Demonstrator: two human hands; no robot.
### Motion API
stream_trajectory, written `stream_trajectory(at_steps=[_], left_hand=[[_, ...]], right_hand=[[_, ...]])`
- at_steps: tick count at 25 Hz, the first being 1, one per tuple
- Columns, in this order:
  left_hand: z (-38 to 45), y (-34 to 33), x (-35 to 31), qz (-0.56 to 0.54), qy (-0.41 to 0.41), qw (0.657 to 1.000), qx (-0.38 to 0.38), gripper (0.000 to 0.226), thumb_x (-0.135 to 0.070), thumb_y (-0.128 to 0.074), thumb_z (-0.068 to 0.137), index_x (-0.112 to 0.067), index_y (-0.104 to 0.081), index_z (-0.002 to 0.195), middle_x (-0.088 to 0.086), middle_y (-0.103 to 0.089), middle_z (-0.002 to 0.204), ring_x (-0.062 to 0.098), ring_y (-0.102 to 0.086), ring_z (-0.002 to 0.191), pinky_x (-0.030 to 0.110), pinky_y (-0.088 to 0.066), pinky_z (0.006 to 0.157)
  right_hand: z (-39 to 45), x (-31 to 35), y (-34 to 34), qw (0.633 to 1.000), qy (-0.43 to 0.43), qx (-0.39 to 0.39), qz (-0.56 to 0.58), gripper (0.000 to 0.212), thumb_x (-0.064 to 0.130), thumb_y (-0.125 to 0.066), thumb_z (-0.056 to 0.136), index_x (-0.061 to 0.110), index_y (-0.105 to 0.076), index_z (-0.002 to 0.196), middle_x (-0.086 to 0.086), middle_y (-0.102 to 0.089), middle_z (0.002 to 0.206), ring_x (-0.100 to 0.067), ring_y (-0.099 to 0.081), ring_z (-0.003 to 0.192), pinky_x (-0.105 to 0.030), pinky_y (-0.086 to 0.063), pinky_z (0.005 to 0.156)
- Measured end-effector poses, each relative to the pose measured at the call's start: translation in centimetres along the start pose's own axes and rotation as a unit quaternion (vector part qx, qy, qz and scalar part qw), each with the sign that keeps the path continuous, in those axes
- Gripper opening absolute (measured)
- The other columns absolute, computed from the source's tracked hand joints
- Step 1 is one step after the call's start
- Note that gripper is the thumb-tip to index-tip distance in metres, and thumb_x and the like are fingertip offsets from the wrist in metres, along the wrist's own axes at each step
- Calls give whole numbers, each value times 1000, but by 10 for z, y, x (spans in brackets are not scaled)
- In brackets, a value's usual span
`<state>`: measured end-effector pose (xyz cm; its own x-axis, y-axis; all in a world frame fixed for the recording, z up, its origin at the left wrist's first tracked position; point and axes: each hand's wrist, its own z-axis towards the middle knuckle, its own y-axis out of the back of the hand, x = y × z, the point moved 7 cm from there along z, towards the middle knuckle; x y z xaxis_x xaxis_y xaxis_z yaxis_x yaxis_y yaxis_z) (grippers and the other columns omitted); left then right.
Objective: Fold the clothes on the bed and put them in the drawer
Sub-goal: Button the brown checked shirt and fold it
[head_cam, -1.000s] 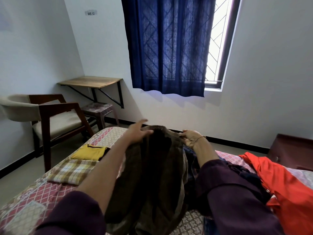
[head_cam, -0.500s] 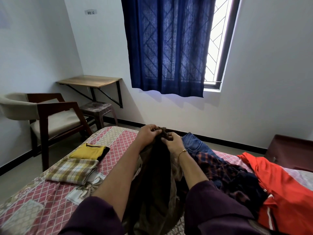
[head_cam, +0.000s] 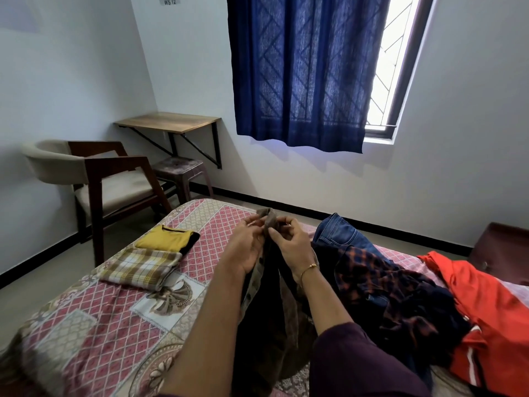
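1. white walls, a blue curtain (head_cam: pixel 300 70) and a wooden armchair (head_cam: pixel 111 179) are seen behind the patterned bed (head_cam: pixel 94 319).
2. unfolded clothes are heaped on its right: an orange garment (head_cam: pixel 486 308), a plaid shirt (head_cam: pixel 383 285), jeans (head_cam: pixel 340 233).
3. a brown garment (head_cam: pixel 272 305) is held up mid-bed, its top edge pinched between left hand (head_cam: pixel 249 245) and right hand (head_cam: pixel 292 245), close together.
4. a folded checked cloth (head_cam: pixel 143 267) and a folded yellow top (head_cam: pixel 166 239) are laid side by side at left.

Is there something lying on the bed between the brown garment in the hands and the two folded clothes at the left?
Nothing visible. Both hands, left and right, pinch the brown garment at its top. Between it and the folded plaid cloth and yellow shirt only bare bedspread shows. The unfolded pile lies on the other side.
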<state>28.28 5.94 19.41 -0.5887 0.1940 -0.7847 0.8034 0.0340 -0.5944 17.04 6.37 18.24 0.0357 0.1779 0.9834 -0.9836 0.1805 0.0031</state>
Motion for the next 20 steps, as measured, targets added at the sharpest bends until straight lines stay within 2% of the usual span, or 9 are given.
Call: stream_trajectory(at_steps=[1,3,6,8,10,13,16,18,20], left_hand=[[-8,2,6,26,-15,1000,-5,25,12,-33,94,-7,-50,96,13,-62,86,18,-66,70,20,-56,58],[-12,12,15,117,-74,990,-39,22,10,-45,91,-8,-57,88,12,-66,88,24,-67,82,26,-58,69],[-12,36,19,273,-129,946,-113,9,-6,-68,83,-13,-65,79,12,-70,86,29,-68,87,38,-57,79],[-14,39,29,274,-104,952,-95,3,-14,-67,85,-14,-69,82,12,-71,87,28,-69,87,42,-56,82],[-17,29,36,244,-90,964,-49,7,-12,-62,89,-12,-68,88,11,-70,89,28,-67,88,38,-56,82],[-24,18,34,221,-131,965,-55,5,-11,-61,89,-15,-63,91,9,-67,92,24,-65,88,32,-55,79],[-26,17,35,313,-187,927,-85,12,-19,-64,88,-15,-62,100,11,-64,104,21,-63,97,30,-53,85],[-28,11,35,393,-223,889,-71,26,-22,-65,87,-13,-62,111,6,-58,110,17,-59,101,29,-50,89],[-30,7,35,428,-247,867,-68,35,-22,-67,86,-8,-61,118,5,-53,111,15,-55,102,27,-48,90]], right_hand=[[-4,-4,-1,1000,-3,-7,8,20,4,-65,85,19,-57,95,-3,-66,89,-14,-63,85,-17,-52,76],[-10,-17,-4,998,-31,-28,57,19,-1,-65,83,16,-58,91,-11,-67,90,-22,-64,87,-33,-54,85],[-16,-29,0,982,-83,-59,159,20,-4,-63,83,15,-58,84,-13,-66,87,-26,-62,87,-44,-52,89],[-17,-29,3,977,-96,-63,179,21,-4,-64,83,15,-56,85,-10,-64,86,-25,-62,86,-42,-53,87],[-20,-27,4,972,-101,-63,201,21,-3,-63,84,14,-53,90,-7,-64,85,-21,-63,82,-36,-55,79],[-25,-29,4,966,-126,-47,220,16,0,-62,86,9,-55,96,-8,-67,88,-20,-65,81,-30,-56,74],[-28,-27,7,969,-117,-38,214,12,-3,-58,88,9,-59,87,-8,-67,85,-21,-64,81,-31,-55,79],[-31,-25,9,962,-111,-45,247,19,-7,-54,88,10,-60,83,-7,-65,80,-19,-62,76,-25,-55,74],[-33,-23,11,955,-111,-48,271,21,-8,-52,88,9,-60,81,-7,-64,78,-16,-62,73,-21,-55,69]])
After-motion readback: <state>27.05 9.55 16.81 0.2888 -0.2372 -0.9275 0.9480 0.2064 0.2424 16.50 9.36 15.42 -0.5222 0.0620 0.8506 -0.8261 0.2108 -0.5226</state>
